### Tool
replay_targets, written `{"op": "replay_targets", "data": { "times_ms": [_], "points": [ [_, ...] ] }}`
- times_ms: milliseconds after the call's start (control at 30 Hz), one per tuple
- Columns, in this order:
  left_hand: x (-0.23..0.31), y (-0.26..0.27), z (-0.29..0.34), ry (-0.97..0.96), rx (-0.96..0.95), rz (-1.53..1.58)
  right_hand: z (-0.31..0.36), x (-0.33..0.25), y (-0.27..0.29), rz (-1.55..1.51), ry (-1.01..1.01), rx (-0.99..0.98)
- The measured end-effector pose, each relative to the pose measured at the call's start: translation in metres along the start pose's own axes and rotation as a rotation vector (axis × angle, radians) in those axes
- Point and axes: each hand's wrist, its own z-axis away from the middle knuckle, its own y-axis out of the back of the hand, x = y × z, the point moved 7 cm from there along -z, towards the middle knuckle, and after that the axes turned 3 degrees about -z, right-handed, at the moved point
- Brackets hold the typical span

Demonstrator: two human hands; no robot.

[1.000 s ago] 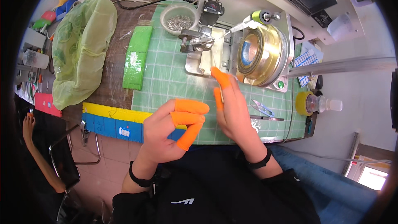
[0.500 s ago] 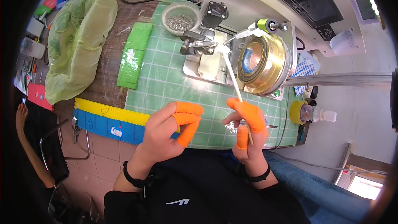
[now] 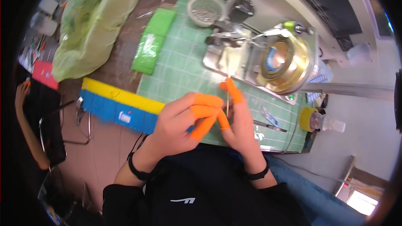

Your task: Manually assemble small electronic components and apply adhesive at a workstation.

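Orange finger cots cover several fingertips of both hands. My left hand (image 3: 180,119) is closed in a pinch over the near edge of the green mat; whatever lies between its fingertips is too small to make out. Right beside it, my right hand (image 3: 239,121) grips a thin pale brush (image 3: 228,104), held upright with its far end toward the machine. The thumb of that hand meets the left fingertips. Beyond the hands stands a small metal clamp fixture (image 3: 226,37), next to a round brass-coloured bowl (image 3: 274,65) on the machine. Motion blurs part of the view.
A white tub of small metal parts (image 3: 205,11) stands at the back. Left of it lie a green packet (image 3: 154,42) and a yellow-green bag (image 3: 98,29). A blue and yellow strip (image 3: 121,104) lines the front edge. Tweezers (image 3: 270,126) rest at right. Another person's arm (image 3: 31,127) shows far left.
The right hand has come left to meet the left hand, drawing the brush back from the clamp fixture. The whole view has shifted, with the bench things now further right.
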Motion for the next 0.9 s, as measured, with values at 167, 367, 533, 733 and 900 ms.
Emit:
{"op": "replay_targets", "data": {
  "times_ms": [167, 367, 533, 733, 900],
  "points": [
    [0.001, -0.005, 0.007, -0.013, 0.033, 0.04, 0.018, -0.003, 0.022, 0.169, -0.059, -0.015],
    [0.006, -0.009, 0.006, -0.088, 0.047, 0.038, 0.056, 0.043, 0.126, 0.538, 0.061, 0.483],
    [0.011, 0.003, 0.003, -0.052, 0.047, 0.093, 0.067, 0.078, 0.149, 0.674, -0.146, 0.367],
    [0.004, 0.05, -0.07, -0.13, -0.003, 0.373, 0.089, 0.029, 0.136, -0.14, -0.07, 0.304],
    [-0.041, 0.055, -0.132, 0.131, 0.057, 1.07, 0.088, -0.019, 0.019, -0.621, -0.045, -0.463]
  ]
}}
